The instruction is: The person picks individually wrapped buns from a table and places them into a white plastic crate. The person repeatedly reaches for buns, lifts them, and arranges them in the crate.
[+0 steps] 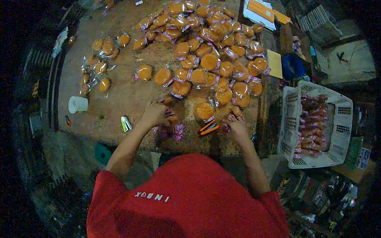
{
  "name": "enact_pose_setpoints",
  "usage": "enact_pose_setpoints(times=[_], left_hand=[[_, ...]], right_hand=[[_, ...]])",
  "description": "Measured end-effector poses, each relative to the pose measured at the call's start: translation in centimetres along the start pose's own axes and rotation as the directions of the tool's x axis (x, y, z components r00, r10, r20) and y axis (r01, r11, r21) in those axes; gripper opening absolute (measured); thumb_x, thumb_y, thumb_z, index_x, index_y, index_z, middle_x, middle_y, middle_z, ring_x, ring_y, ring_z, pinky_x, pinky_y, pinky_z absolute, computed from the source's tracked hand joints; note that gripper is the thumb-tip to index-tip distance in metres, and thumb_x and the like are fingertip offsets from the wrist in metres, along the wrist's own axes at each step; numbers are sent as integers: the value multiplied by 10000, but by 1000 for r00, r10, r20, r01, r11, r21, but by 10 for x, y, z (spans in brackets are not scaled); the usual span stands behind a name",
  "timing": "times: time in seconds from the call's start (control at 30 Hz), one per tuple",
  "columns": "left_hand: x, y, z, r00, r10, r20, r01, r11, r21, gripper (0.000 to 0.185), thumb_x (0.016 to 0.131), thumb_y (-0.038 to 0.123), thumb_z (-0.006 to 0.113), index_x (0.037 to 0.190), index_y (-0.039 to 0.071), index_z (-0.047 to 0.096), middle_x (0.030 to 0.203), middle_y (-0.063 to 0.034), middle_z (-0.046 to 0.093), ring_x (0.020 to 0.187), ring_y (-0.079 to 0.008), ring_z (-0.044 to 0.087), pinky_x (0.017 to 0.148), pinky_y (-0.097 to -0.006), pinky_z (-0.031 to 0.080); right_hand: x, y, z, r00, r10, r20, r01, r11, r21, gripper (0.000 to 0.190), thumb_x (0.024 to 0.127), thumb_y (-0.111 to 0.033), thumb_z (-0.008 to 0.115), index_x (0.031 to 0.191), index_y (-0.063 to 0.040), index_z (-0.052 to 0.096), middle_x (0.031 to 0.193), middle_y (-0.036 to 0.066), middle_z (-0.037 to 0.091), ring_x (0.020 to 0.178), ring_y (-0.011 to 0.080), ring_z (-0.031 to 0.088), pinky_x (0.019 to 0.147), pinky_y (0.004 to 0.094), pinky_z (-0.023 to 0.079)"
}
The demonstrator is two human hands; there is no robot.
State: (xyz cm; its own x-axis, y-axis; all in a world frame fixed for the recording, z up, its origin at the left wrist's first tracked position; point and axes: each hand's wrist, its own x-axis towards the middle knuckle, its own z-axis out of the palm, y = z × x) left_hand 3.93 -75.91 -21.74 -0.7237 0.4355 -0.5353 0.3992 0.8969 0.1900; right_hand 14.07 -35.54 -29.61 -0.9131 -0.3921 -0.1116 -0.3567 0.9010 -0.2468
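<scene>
Many round orange-brown buns in clear plastic bags (209, 62) with pink-printed edges lie heaped on a wooden table (119, 80). My left hand (154, 113) is at a bagged bun (168, 100) near the front; blur hides whether its fingers grip it. At the right, my right hand (237, 125) has its fingers at another bagged bun (237, 111), and its hold is unclear too. Pink printed slips (179, 131) lie between my hands. An orange and black stapler (209, 128) rests left of my right hand, and a green and white stapler (126, 124) left of my left forearm.
A white plastic crate (340, 128) with rows of bagged buns stands right of the table. A white tub (78, 104) and smaller bagged pieces (101, 67) are at the left. Envelopes and papers (260, 12) lie at the back right, near a blue round container (293, 66).
</scene>
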Motion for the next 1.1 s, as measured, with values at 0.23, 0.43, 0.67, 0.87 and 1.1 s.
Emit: enact_pose_setpoints(times=[0.23, 0.43, 0.67, 0.87, 1.1], left_hand=[[32, 13, 12, 999, -36, -17, 37, 997, 74, 572, 577, 494, 845, 898, 32, 744, 958, -211, 729, 953, -364, 695, 906, -475, 520], [48, 10, 39, 927, 205, -314, -256, 957, -132, 619, 560, 537, 832, 891, 21, 745, 956, -215, 728, 938, -371, 691, 899, -475, 522], [39, 37, 35, 986, 61, -153, -57, 998, 30, 644, 603, 583, 830, 1026, 105, 743, 1005, -161, 729, 998, -380, 670, 959, -516, 485], [52, 64, 40, 956, -97, -276, 89, 995, -45, 740, 607, 608, 842, 1157, 130, 712, 1008, -175, 736, 925, -398, 690, 938, -516, 505], [21, 52, 9, 963, -139, -229, 4, 862, -506, 803, 622, 547, 883, 1228, 61, 680, 1099, -185, 727, 1002, -335, 698, 955, -448, 519]], right_hand=[[4, -4, -4, 997, 69, 30, -69, 998, 3, 484, 747, -390, 810, 1093, -67, 712, 1201, 137, 673, 1248, 293, 564, 1153, 497, 331], [0, -15, -20, 998, 45, 43, -47, 998, 47, 447, 849, -411, 726, 1111, -49, 711, 1247, 172, 646, 1308, 401, 483, 1165, 548, 297], [-2, -21, -18, 995, 96, 38, -98, 993, 60, 579, 766, -447, 800, 1126, -8, 686, 1272, 201, 625, 1315, 422, 471, 1180, 550, 275], [5, -26, -17, 988, 127, 84, -124, 991, -45, 567, 819, -470, 745, 1134, -2, 686, 1315, 217, 609, 1328, 437, 459, 1167, 567, 285], [2, -24, -11, 989, 135, 61, -136, 991, 12, 452, 923, -409, 639, 1144, -18, 689, 1340, 194, 584, 1379, 432, 400, 1187, 572, 243]])
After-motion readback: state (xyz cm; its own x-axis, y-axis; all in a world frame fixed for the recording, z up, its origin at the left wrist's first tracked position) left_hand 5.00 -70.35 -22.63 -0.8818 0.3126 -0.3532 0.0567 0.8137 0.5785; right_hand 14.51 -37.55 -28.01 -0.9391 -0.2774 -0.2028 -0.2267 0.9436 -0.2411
